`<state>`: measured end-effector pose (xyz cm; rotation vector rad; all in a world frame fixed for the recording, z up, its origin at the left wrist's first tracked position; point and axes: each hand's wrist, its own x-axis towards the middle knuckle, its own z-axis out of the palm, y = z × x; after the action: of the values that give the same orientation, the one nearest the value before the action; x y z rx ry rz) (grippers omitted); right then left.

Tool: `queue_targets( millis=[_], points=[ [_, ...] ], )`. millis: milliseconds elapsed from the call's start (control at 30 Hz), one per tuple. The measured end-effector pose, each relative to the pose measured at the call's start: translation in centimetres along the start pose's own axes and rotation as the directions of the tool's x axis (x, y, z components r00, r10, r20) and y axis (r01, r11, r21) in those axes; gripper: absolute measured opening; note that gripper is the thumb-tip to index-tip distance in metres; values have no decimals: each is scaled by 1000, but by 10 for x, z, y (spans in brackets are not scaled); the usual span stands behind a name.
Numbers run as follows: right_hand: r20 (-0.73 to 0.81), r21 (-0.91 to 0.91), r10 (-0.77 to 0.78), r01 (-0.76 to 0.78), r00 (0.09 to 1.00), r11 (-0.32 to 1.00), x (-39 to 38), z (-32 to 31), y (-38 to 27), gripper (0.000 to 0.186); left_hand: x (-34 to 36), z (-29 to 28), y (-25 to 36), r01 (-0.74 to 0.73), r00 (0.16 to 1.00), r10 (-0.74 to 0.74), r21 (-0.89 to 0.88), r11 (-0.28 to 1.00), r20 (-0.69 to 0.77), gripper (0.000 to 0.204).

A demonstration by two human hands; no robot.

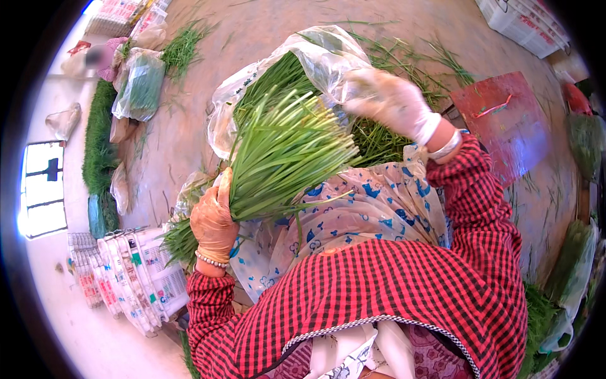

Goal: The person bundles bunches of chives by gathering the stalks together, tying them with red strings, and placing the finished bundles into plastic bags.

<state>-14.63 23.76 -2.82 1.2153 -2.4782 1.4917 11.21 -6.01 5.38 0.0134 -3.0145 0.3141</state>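
Note:
My left hand [214, 218], in a thin translucent glove, is closed around a thick bunch of garlic chives [293, 155]. The pale cut ends fan out to the upper right, and the green leaf tips hang below the hand. Beyond the stems, my gloved right hand [394, 104] is raised and smeared by motion, so its fingers are unclear. It is close to the clear plastic bag [309, 47], and I cannot tell if it touches it. More chives [281, 82] lie inside that bag. Across my lap spreads a flower-patterned plastic apron [372, 196].
Loose green scraps [388, 136] lie on the floor ahead. To the right is a worn red board [502, 126]; a white crate [527, 25] stands at the far right. White crates [136, 271] are at the left. Another person [95, 60] sits at the far left beside a bagged bundle [140, 85].

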Motion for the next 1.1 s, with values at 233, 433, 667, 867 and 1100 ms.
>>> queue_targets(
  millis=[233, 433, 667, 867, 1100],
  points=[
    [188, 63, -176, 167, 966, 984, 25, 74, -40, 31, 5, 9, 6, -77, 997, 77, 30, 997, 11, 66],
    [166, 752, 258, -292, 952, 591, 1, -16, -30, 24, -22, 24, -7, -13, 992, 1, -92, 996, -125, 76],
    [267, -46, 477, -484, 837, 874, -30, -26, 11, 91, -27, 32, -12, -5, 989, -2, -49, 999, -146, 72],
    [316, 195, 109, -177, 943, 965, -20, 33, -16, 54, -15, 33, -7, -111, 981, 111, 13, 994, -160, 69],
    [298, -21, 156, -157, 942, 987, -42, -7, 35, 27, -20, 29, -7, -124, 986, 122, -8, 992, -113, 69]
  ],
)
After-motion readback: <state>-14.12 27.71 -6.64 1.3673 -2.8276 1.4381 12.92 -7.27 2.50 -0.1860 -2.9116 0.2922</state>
